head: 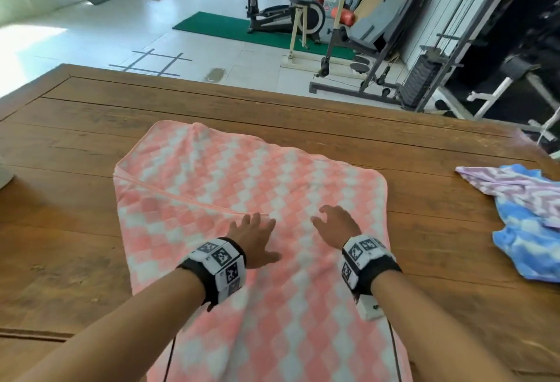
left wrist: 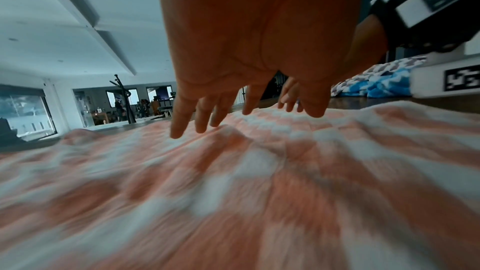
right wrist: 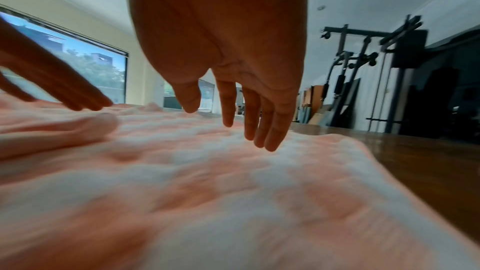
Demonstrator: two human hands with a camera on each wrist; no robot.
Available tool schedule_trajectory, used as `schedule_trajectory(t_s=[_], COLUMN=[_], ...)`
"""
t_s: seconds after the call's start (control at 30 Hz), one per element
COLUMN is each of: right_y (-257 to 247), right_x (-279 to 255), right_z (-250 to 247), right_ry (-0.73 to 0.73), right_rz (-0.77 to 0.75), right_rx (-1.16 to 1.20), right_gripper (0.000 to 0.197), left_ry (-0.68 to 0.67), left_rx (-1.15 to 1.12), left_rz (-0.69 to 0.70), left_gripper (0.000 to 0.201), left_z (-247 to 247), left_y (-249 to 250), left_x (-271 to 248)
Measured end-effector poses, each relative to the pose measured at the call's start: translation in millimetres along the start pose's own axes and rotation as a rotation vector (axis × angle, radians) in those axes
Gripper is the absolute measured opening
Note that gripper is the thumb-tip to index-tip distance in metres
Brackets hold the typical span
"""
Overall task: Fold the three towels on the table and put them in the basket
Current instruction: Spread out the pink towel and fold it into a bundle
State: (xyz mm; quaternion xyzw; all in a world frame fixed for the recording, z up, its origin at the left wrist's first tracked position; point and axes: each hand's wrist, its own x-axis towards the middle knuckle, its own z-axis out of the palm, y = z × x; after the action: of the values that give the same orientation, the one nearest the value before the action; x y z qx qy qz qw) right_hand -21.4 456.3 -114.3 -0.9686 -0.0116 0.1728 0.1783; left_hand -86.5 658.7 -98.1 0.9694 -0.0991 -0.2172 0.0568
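Note:
A pink-and-white checked towel point(head: 248, 200) lies spread on the wooden table point(head: 91, 115), its near end hanging over the front edge and its left side folded over along a diagonal hem. My left hand point(head: 253, 236) lies flat on it with straight fingers point(left wrist: 179, 122) near the hem. My right hand point(head: 335, 224) hovers just above the towel point(right wrist: 233, 192), fingers point(right wrist: 270, 130) spread and relaxed, holding nothing. A purple-and-white towel point(head: 512, 187) and a blue-and-white towel point(head: 533, 239) lie crumpled at the right. No basket is clearly in view.
A pale object point(head: 4, 172) shows at the left edge of the table. Gym machines point(head: 394, 48) and a green mat point(head: 230, 28) stand on the floor beyond the far table edge. Bare wood lies left of the pink towel.

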Motion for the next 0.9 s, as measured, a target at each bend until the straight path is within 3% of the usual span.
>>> schedule_trajectory(t_s=[0.3, 0.47, 0.53, 0.8, 0.9], right_y=[81, 103, 107, 93, 64], right_x=[116, 149, 156, 153, 128], right_z=[-74, -76, -74, -91, -102], right_ry=[0.124, 0.127, 0.201, 0.273, 0.354], right_rz=[0.191, 0.331, 0.351, 0.247, 0.165], right_rx=[-0.067, 0.041, 0.078, 0.408, 0.603], right_gripper=[0.048, 0.061, 0.06, 0.021, 0.044], left_ry=[-0.102, -0.116, -0.121, -0.1, -0.06], left_rx=[-0.111, -0.079, -0.089, -0.114, -0.143], left_rz=[-0.273, -0.312, -0.315, -0.304, -0.271], left_gripper=[0.104, 0.12, 0.122, 0.12, 0.114], left_z=[20, 29, 28, 27, 24], left_y=[55, 56, 55, 55, 54], left_x=[84, 96, 98, 94, 87])
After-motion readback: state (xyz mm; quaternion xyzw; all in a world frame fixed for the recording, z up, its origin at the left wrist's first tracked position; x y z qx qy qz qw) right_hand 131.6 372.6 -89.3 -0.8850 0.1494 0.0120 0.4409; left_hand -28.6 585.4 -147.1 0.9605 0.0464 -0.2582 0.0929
